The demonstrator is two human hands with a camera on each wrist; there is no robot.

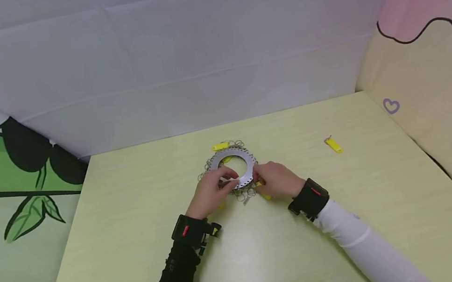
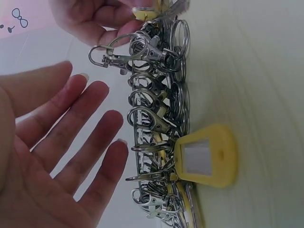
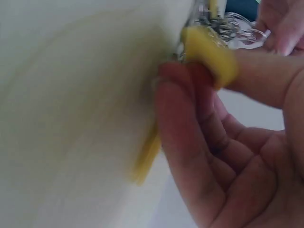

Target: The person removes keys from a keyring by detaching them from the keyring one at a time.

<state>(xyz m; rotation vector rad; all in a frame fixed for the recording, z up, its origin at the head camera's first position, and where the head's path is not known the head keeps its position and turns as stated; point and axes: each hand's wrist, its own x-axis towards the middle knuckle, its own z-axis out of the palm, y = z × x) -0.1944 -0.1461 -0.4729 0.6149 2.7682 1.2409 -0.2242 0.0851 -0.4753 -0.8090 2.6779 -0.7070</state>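
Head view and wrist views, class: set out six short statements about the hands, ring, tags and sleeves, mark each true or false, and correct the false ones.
1. The left hand and right hand are at the silver ring. True.
2. The left hand is clenched in a fist. False: the left wrist view shows its fingers extended.
3. Metal clips line the ring's edge. True.
4. Every yellow tag is at the ring. False: one yellow tag lies apart, to its right in the head view.
5. Both sleeves are white. False: the left sleeve is black.
6. Each wrist wears a black band. True.
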